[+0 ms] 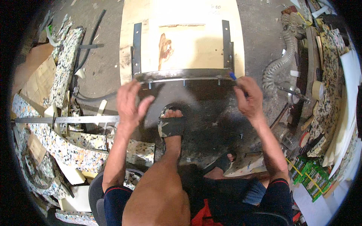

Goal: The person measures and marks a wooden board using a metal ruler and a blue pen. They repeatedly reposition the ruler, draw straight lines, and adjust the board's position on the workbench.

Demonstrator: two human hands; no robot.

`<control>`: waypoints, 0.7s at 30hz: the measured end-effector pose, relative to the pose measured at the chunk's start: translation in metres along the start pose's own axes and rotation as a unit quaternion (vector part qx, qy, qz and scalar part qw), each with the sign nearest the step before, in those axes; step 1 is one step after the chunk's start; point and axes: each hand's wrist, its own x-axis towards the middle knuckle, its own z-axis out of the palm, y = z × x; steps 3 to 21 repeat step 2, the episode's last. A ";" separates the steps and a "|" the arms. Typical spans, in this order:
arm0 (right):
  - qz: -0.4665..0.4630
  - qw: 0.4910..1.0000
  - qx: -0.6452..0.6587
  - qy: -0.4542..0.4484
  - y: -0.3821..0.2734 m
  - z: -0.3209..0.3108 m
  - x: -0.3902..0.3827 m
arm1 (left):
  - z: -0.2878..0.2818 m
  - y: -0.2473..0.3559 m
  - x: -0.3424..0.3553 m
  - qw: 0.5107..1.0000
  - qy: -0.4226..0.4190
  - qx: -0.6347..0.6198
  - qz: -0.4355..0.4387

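A wooden board (184,49) lies in front of me, its near end on the floor by my foot. Across that near end runs a dark metal bar (181,74) with several bolts pointing toward me. Flat drilled metal strips, one on the left (137,47) and one on the right (226,43), extend away from its ends. My left hand (129,105) is at the bar's left end, fingers loosely extended and thumb apart; whether it touches is unclear. Beside the right end, my right hand (249,98) is curled around a slim pen-like thing with a blue tip (232,76), mostly hidden by the fingers.
A steel ruler (86,119) lies left, across speckled foam strips (68,150). At right are a coiled air hose (269,73), a tape roll (318,90) and green packets (313,179). My sandalled foot (172,122) stands just below the bar.
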 end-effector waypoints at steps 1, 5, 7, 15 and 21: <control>0.037 0.998 0.039 -0.015 -0.012 0.003 -0.001 | 0.003 0.019 0.001 0.996 -0.027 -0.077 -0.027; 0.054 0.992 0.100 -0.047 -0.019 0.012 -0.002 | 0.002 0.021 0.003 0.996 -0.025 -0.076 -0.025; 0.054 0.992 0.100 -0.047 -0.019 0.012 -0.002 | 0.002 0.021 0.003 0.996 -0.025 -0.076 -0.025; 0.054 0.992 0.100 -0.047 -0.019 0.012 -0.002 | 0.002 0.021 0.003 0.996 -0.025 -0.076 -0.025; 0.054 0.992 0.100 -0.047 -0.019 0.012 -0.002 | 0.002 0.021 0.003 0.996 -0.025 -0.076 -0.025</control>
